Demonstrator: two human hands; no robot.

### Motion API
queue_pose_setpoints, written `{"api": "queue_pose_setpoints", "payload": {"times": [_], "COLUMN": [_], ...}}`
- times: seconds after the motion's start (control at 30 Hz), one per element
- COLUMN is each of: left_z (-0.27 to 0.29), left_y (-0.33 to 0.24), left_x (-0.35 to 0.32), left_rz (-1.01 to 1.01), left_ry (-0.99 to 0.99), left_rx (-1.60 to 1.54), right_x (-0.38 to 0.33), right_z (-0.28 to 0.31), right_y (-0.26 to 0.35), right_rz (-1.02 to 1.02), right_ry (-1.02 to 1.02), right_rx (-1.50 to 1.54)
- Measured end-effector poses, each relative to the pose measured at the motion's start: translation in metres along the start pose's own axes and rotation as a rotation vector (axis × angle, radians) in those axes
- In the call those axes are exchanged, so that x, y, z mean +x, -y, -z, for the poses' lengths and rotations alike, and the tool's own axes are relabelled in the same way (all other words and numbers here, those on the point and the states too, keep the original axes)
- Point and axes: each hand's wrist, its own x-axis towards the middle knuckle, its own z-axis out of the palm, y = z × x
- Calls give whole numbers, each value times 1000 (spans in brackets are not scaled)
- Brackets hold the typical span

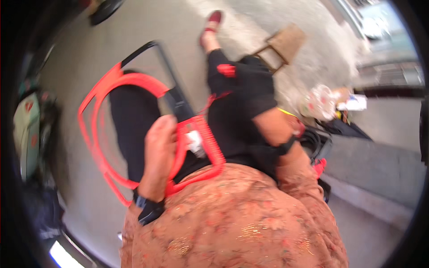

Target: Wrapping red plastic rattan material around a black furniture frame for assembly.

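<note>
From the head camera, the left hand (pixel 158 152) reaches forward, fingers (pixel 166 127) clamped on one red plastic frame (pixel 109 134) held over the lap. A small white tag (pixel 195 142) hangs by its ribbed end. The right hand (hidden behind black cloth (pixel 243 96)) is bent inward; I cannot tell its grip. One wooden stool (pixel 283 44) stands on the floor (pixel 85 49).
</note>
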Motion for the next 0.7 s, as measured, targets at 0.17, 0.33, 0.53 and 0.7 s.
{"api": "queue_pose_setpoints", "payload": {"times": [0.17,0.33,0.53,0.7], "left_z": [10,4,7,20], "left_y": [-2,6,3,9], "left_x": [6,14,13,20], "left_rz": [-68,-282,-215,-142], "left_ry": [111,30,118,16], "left_rx": [-181,-57,21,73], "right_x": [2,-16,-28,-46], "right_z": [-8,-18,-9,-55], "right_y": [57,78,49,45], "right_rz": [318,435,-505,-563], "right_ry": [-85,10,207,747], "right_rx": [109,309,873,1402]}}
